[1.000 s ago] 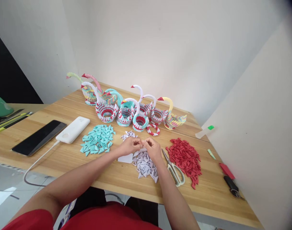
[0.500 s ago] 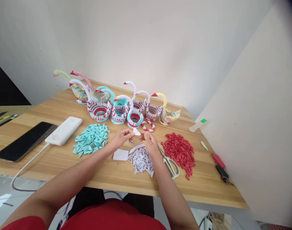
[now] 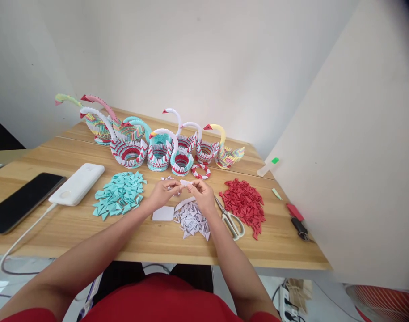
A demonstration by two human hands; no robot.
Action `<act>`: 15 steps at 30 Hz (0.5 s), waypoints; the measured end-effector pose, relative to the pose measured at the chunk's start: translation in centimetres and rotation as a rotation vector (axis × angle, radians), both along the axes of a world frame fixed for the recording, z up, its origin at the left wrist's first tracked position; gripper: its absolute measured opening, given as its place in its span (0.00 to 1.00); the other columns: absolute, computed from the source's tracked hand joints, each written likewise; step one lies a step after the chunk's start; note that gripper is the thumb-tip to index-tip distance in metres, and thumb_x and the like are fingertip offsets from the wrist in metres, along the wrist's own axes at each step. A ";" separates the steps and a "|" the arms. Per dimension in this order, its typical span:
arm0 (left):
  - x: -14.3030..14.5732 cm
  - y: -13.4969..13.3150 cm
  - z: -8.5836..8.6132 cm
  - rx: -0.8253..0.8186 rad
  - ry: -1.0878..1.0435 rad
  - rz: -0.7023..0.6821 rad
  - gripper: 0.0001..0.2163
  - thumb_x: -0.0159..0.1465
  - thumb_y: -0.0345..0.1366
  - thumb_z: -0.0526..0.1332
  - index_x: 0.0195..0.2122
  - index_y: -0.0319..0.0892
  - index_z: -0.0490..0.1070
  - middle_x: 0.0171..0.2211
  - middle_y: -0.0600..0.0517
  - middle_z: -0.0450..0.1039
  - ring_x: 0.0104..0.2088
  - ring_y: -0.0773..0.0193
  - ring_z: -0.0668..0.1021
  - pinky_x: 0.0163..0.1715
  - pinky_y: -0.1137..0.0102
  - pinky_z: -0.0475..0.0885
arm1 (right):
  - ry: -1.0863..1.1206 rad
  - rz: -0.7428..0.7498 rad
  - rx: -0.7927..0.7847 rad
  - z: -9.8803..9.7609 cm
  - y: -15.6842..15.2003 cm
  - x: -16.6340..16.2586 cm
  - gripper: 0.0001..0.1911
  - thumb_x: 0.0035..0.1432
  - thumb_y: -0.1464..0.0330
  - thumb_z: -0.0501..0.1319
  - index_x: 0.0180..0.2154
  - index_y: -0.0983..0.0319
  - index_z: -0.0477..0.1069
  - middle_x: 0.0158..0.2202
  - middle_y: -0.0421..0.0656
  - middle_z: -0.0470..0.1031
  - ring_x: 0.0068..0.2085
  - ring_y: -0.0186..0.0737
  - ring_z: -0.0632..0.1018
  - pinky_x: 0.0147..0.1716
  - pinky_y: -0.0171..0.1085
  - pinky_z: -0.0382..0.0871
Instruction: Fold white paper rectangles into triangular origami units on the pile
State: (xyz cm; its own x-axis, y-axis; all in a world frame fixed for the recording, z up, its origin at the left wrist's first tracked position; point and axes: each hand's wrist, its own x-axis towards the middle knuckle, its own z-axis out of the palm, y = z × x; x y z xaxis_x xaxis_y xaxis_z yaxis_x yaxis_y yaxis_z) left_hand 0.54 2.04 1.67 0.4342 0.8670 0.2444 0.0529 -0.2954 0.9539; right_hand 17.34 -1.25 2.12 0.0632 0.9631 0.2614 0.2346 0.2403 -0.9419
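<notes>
Between my fingertips is a small folded white paper piece (image 3: 185, 183). My left hand (image 3: 164, 193) pinches its left end, and my right hand (image 3: 203, 193) grips its right side. Just below my hands lies a pile of white folded paper pieces (image 3: 192, 219), with a stack of white paper slips (image 3: 163, 213) to its left. A few more white pieces sit partly hidden behind my left hand. Scissors (image 3: 231, 221) lie by my right forearm. Beyond my hands is a red and white paper ring (image 3: 201, 171).
Several folded-paper swans (image 3: 128, 152) stand along the back. Turquoise pieces (image 3: 120, 194) are heaped at left, red pieces (image 3: 244, 203) at right. A white power bank (image 3: 77, 184) with a cable and a black phone (image 3: 21, 201) lie far left. A black-handled tool (image 3: 299, 228) is near the right panel.
The white piece has gone from a flat, pointed triangle to a narrower shape, and my hands have come closer together around it. The whole view has shifted slightly.
</notes>
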 end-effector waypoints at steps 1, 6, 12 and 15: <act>0.0 0.1 0.0 -0.039 -0.020 -0.013 0.15 0.60 0.45 0.60 0.26 0.37 0.73 0.25 0.50 0.72 0.26 0.68 0.71 0.31 0.72 0.66 | -0.020 -0.016 0.021 0.1 -0.1 0.0 0.12 0.54 0.59 0.61 0.32 0.61 0.70 0.26 0.38 0.71 0.28 0.35 0.71 0.30 0.33 0.64; -0.1 0.3 -0.1 -0.437 -0.230 -0.194 0.19 0.60 0.49 0.59 0.37 0.35 0.73 0.31 0.46 0.75 0.29 0.65 0.75 0.34 0.69 0.70 | -0.261 -0.049 0.224 0.7 -0.4 0.5 0.07 0.58 0.64 0.58 0.34 0.60 0.74 0.32 0.42 0.76 0.34 0.38 0.74 0.38 0.36 0.66; -0.2 0.0 0.6 -0.527 -0.209 -0.244 0.20 0.58 0.50 0.61 0.30 0.33 0.71 0.27 0.46 0.75 0.22 0.69 0.73 0.27 0.72 0.68 | -0.411 0.015 0.323 0.5 -0.3 0.7 0.09 0.59 0.69 0.56 0.35 0.58 0.75 0.35 0.43 0.77 0.39 0.40 0.75 0.43 0.39 0.66; -0.3 0.1 0.5 -0.470 -0.193 -0.187 0.17 0.55 0.46 0.65 0.27 0.35 0.71 0.26 0.49 0.74 0.23 0.70 0.72 0.27 0.74 0.67 | -0.365 0.024 0.263 0.4 -0.2 0.7 0.09 0.59 0.67 0.56 0.37 0.57 0.75 0.37 0.43 0.77 0.40 0.41 0.76 0.44 0.40 0.67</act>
State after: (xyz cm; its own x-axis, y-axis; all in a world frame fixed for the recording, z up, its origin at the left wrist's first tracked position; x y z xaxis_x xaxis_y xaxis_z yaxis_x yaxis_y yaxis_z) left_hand 0.28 2.09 2.18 0.5769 0.8146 -0.0602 -0.1492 0.1775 0.9727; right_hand 17.99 -1.47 2.50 -0.1001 0.8609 0.4987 0.5319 0.4699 -0.7045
